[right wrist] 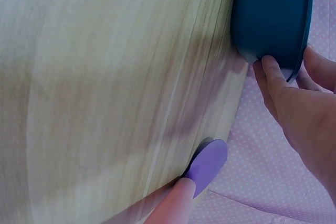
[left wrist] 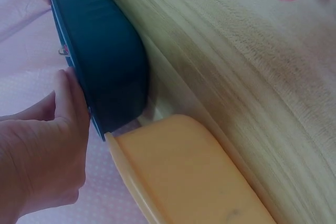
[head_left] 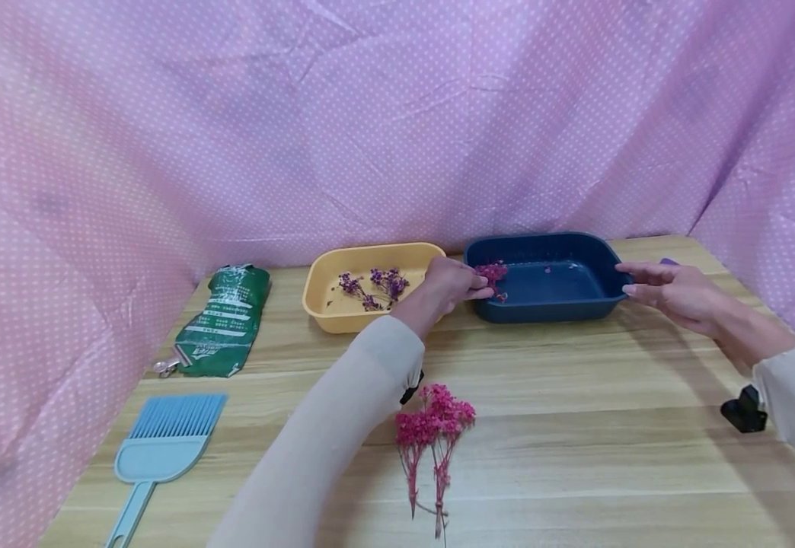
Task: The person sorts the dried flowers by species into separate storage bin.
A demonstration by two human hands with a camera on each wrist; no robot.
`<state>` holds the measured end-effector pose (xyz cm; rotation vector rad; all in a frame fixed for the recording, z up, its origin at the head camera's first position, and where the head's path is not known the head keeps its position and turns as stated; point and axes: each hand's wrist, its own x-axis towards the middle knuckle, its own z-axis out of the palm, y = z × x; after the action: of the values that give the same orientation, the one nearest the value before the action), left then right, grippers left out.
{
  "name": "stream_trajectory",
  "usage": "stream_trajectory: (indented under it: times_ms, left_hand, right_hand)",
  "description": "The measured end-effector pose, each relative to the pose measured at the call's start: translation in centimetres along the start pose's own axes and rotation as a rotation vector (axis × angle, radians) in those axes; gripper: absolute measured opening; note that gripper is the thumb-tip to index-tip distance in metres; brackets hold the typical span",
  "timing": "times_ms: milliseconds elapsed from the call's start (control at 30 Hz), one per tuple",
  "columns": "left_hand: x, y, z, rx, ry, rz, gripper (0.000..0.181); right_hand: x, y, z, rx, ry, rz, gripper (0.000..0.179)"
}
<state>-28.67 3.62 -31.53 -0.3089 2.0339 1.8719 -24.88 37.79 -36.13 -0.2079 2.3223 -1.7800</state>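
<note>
In the head view my left hand reaches to the left end of a dark blue tub. Its fingertips pinch a small bunch of pink dried flowers just inside the rim. The left wrist view hides most of that bunch behind the tub wall. At the tub's right end, my right hand grips the rim, thumb and fingers on either side of the wall, as the right wrist view also shows. More pink dried flowers lie on the table nearer me. Purple dried flowers lie in the yellow tub.
A green printed bag with a metal clip lies at the left. In front of it is a light blue brush. A purple rounded flat object lies right of the blue tub. Pink dotted cloth hangs behind the wooden table.
</note>
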Motion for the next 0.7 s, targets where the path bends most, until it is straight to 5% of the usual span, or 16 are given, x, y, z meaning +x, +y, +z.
stream_trajectory:
  times_ms: [200,500,700]
  left_hand:
    - [0.03,-0.24,-0.12,-0.098,-0.132,-0.006,0.033]
    - [0.25,-0.32,0.23,-0.191,-0.43,-0.068,0.043]
    - [-0.28,-0.04,0.0,-0.202,-0.363,0.008,0.04]
  right_hand:
    - [-0.01,0.27,-0.05,0.003,-0.001,0.014,0.04]
    - [-0.01,0.09,0.09,-0.037,0.005,0.012,0.04]
    - [0.01,-0.11,0.0,-0.026,0.01,0.017,0.04]
